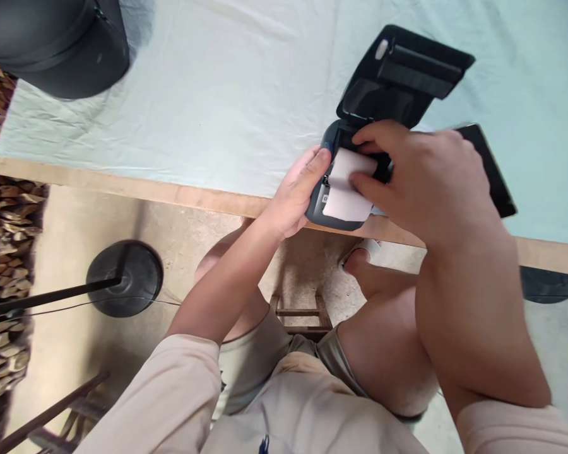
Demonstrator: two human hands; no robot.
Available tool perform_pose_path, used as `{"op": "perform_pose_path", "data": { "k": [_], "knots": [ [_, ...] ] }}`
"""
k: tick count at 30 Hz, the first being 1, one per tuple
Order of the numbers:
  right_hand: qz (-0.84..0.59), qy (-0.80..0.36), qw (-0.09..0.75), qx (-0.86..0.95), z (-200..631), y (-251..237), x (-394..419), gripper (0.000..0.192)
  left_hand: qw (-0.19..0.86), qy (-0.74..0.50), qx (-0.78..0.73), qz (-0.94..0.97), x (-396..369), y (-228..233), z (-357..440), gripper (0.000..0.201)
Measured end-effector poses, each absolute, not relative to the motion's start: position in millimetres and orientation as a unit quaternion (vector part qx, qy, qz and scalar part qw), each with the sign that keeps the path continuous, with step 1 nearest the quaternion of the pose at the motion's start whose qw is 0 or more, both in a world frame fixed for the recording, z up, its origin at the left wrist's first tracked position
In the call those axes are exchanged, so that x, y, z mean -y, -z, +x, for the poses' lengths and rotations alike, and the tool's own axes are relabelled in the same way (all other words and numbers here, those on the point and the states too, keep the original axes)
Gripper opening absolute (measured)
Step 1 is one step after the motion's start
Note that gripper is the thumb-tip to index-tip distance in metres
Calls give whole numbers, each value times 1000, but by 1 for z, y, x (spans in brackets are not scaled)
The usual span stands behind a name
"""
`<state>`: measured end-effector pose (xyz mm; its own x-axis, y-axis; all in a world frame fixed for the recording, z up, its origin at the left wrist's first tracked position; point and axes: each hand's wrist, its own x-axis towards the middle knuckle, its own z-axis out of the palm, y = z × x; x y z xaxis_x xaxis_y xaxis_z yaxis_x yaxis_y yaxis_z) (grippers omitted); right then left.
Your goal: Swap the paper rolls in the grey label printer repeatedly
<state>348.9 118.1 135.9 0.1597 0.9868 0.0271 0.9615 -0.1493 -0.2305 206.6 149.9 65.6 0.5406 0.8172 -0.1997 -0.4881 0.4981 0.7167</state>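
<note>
A small dark label or receipt printer (pixel 334 217) is held over the table's front edge, its lid (pixel 407 79) swung up and away from me. White paper (pixel 348 198) from a roll lies in the compartment and drapes over the printer's near end. My left hand (pixel 298 192) grips the printer's left side, thumb along its rim. My right hand (pixel 435 176) reaches in from the right, its thumb on the paper and its fingers at the far side of the roll. The right hand hides part of the compartment.
A pale cloth covers the table (pixel 208 94). A flat dark device (pixel 490 167) lies behind my right hand. A large black object (pixel 57 47) stands at the back left. Below are a round black stand base (pixel 125 277), a wooden stool (pixel 303 312) and stacked firewood (pixel 7 252).
</note>
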Motion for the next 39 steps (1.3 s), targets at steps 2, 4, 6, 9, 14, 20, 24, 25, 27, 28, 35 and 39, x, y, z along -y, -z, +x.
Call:
{"op": "perform_pose_path", "data": {
  "k": [2,4,6,9,14,20,24,25,27,28,35,39],
  "knots": [
    [-773,-87,63,625,348,-139,-117,45,823,-393,-275,306,-149,-68,207,23],
    [-762,-99,101,632,350,-142,-113,40,824,-394,-278,297,-148,-69,207,23],
    [-726,-141,197,644,357,-142,-109,38,823,-397,-283,292,-149,-70,207,24],
    [-611,-269,462,584,373,-135,-109,39,819,-399,-291,292,-153,-69,207,29],
    [-537,-383,638,397,389,-106,-122,34,832,-404,-282,254,-159,-64,207,41],
    [-572,-289,606,470,383,-92,-112,32,829,-407,-288,254,-160,-60,206,45],
    [-654,-66,444,609,383,-93,-103,37,830,-414,-281,249,-160,-59,206,44],
    [-672,-14,399,624,383,-92,-102,40,830,-416,-279,243,-160,-58,206,43],
    [-691,37,331,641,381,-90,-101,39,835,-416,-280,225,-161,-58,206,42],
    [-696,42,311,646,379,-88,-101,37,837,-415,-282,216,-161,-58,206,42],
    [-671,48,285,683,384,-84,-101,36,836,-415,-282,222,-160,-57,205,45],
    [-634,116,392,656,412,-84,-107,42,833,-412,-285,236,-159,-55,204,46]
  ]
}}
